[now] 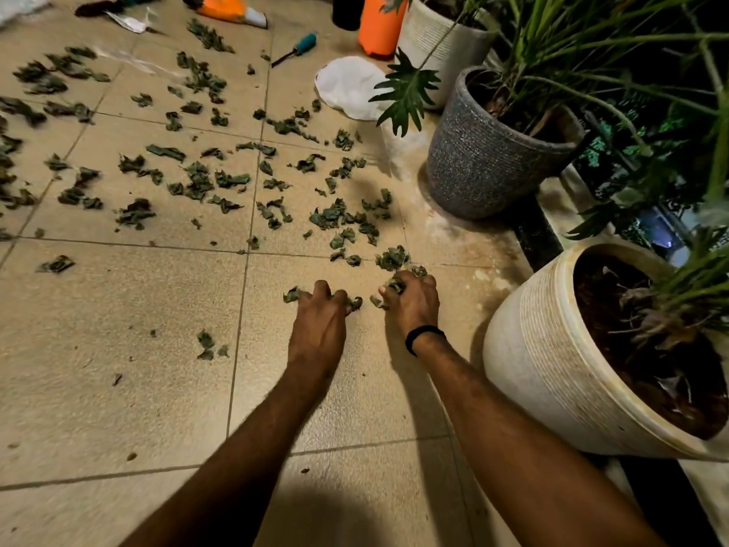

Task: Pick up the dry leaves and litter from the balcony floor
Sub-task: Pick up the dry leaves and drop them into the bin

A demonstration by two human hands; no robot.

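- dry leaves [197, 179]: loose crumpled bits with no clear long axis, strewn on the floor [118, 349], mostly well left of and beyond the cream pot [552, 369].
- left hand [319, 313]: left of the cream pot, fingers curled down, pinching a few leaves against the floor.
- right hand [412, 305]: just left of the cream pot, fingers curled round a wad of leaves.
- leaf clump [392, 257]: likely next grab, straight ahead of the right hand, which is the nearer one.
- grey pot [473, 171]: beyond the cream pot, holds a plant.
- cream pot: holds dark soil and plant stems.

Home balcony: tiled floor [118, 349], potted plants [493, 144].
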